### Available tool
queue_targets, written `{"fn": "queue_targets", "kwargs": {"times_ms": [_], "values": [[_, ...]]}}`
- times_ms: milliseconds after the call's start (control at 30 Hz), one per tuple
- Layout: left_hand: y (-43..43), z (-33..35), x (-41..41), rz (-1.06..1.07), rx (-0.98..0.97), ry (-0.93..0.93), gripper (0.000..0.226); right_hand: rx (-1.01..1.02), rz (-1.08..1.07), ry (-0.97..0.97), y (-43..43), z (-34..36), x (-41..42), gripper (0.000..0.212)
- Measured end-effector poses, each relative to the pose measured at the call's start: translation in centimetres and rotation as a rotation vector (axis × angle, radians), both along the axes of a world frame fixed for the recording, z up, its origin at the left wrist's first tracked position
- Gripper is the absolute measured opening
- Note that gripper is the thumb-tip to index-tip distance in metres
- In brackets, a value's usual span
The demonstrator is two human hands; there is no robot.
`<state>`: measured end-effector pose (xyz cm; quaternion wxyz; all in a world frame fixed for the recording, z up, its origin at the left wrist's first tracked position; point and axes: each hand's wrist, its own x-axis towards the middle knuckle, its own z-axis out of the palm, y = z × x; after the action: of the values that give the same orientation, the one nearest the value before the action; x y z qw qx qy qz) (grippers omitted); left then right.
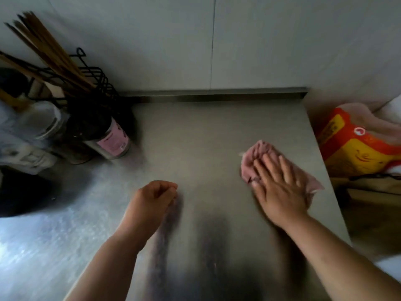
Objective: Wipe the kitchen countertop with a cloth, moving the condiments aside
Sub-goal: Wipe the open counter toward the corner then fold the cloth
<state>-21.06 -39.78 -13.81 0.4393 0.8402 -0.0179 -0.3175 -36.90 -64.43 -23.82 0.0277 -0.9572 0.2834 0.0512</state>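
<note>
You were mid-wipe on the right side of the worktop point(206, 131).
The condiments point(112, 142) stood bunched at its left rear, and that corner probably remained to be wiped. The pink cloth point(258, 153) lay near the right edge under your right hand point(280, 187), fingers flat and pressing. Your left hand point(154, 198) rested nearby, fingers curled on nothing.

Head camera looks steeply down, close over countertop point(195, 137).
</note>
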Motion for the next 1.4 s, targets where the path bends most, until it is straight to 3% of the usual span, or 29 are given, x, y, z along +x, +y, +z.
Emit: {"fn": "queue_targets", "kwargs": {"times_ms": [133, 200, 400, 533, 667, 800, 1000, 1233, 1400], "values": [[-0.4, -0.1, -0.5, -0.038, 0.016, -0.019, 0.014, 0.061, -0.388, 0.032, -5.8, 0.5, 4.1, 0.065], [-0.5, -0.3, -0.9, -0.030, 0.013, -0.016, 0.014, 0.085, -0.397, -0.015, -3.8, 0.3, 7.1, 0.068], [-1.3, 0.1, -2.0, -0.077, 0.031, -0.004, 0.016, 0.135, 0.229, -0.222, 11.4, -0.3, 6.1, 0.054], [-1.5, 0.7, -2.2, -0.131, 0.023, -0.015, 0.018, 0.150, 0.352, -0.234, 13.1, -0.4, -0.8, 0.049], [-0.8, 0.9, -2.2, -0.167, -0.017, -0.003, 0.018, 0.004, 0.024, -0.079, 7.7, -0.5, -7.4, 0.058], [2.1, 0.7, -2.3, -0.185, -0.017, 0.012, 0.017, -0.032, -0.339, -0.012, 3.3, -0.1, -8.4, 0.068], [9.5, 0.2, -1.5, -0.135, 0.021, 0.016, 0.014, -0.029, -0.540, -0.104, 5.1, 0.1, -4.0, 0.075], [18.3, 0.4, -1.2, -0.034, 0.010, 0.016, 0.011, 0.011, -0.329, -0.185, 15.3, -0.6, 3.0, 0.074], [24.7, 0.8, -1.2, 0.019, -0.009, 0.007, 0.023, 0.015, -0.121, -0.189, 25.0, -1.1, 7.8, 0.069]]}}
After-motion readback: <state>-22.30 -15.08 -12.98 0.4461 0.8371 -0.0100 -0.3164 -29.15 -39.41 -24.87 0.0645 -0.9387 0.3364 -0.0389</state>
